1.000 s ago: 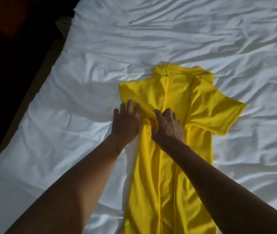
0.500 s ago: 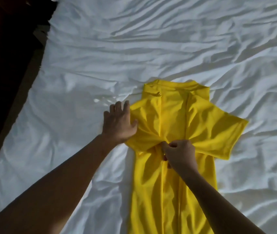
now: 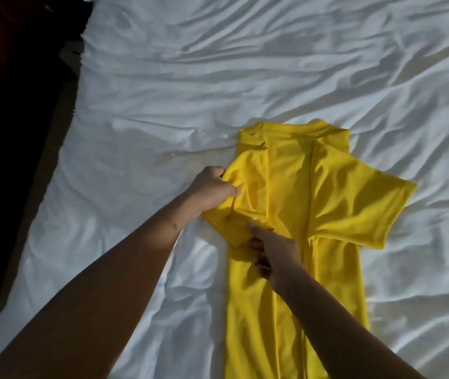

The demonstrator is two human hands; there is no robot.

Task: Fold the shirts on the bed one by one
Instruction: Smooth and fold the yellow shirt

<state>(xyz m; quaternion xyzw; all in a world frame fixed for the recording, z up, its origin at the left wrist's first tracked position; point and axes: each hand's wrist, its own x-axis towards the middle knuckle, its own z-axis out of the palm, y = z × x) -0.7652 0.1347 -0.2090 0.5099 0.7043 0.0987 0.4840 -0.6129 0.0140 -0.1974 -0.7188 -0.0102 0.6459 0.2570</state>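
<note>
A yellow shirt (image 3: pixel 294 203) lies lengthwise on the white bed (image 3: pixel 217 86), collar far from me, both long sides folded in toward the middle. Its right sleeve sticks out flat to the right. My left hand (image 3: pixel 212 188) grips the outer edge of the left sleeve, thumb on top of the fabric. My right hand (image 3: pixel 269 251) pinches the lower corner of that same sleeve near the shirt's middle seam. The sleeve is bunched and slightly lifted between the two hands.
The wrinkled white sheet spreads around the shirt on all sides. The bed's left edge (image 3: pixel 62 149) runs diagonally, with dark floor (image 3: pixel 12 132) beyond it. No other shirt is in view.
My left hand went from lying flat beside the sleeve to gripping its edge. My right hand slid down toward me and now pinches the sleeve's lower corner, pulling it leftward.
</note>
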